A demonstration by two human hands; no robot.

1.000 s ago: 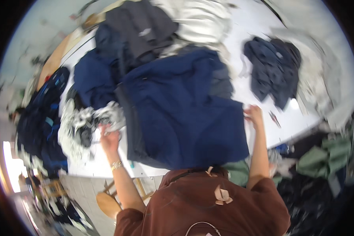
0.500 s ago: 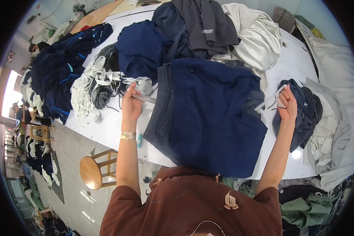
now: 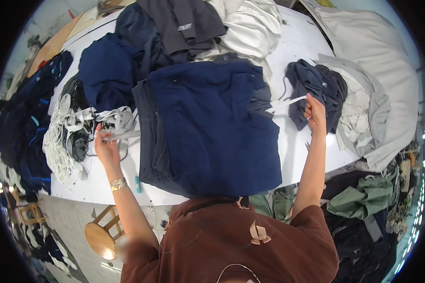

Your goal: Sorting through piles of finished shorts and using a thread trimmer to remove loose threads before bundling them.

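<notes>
A folded pile of navy garments point(image 3: 212, 127) lies on the white table before me, with dark grey folded cloth point(image 3: 151, 141) along its left side. A pale fabric strip point(image 3: 129, 135) comes out from under the pile on the left, its end pinched in my left hand point(image 3: 107, 150). On the opposite side my right hand point(image 3: 315, 115) is closed on a white length of strip point(image 3: 293, 101), stretched toward the pile's right edge. Whether both lengths are one strip is hidden under the garments.
Tangled white and grey strips point(image 3: 61, 146) lie left of the pile, beside a bundled navy cloth point(image 3: 106, 70). Dark grey and white garments point(image 3: 248, 28) are heaped behind. Dark bundled cloth point(image 3: 311, 85) sits at right. A teal cylinder point(image 3: 137, 184) and a wooden stool point(image 3: 100, 238) are near the front edge.
My view has turned, so the table appears shifted left. The strip at my right hand, looped around the fist before, now runs straight toward the pile. My left hand keeps its hold.
</notes>
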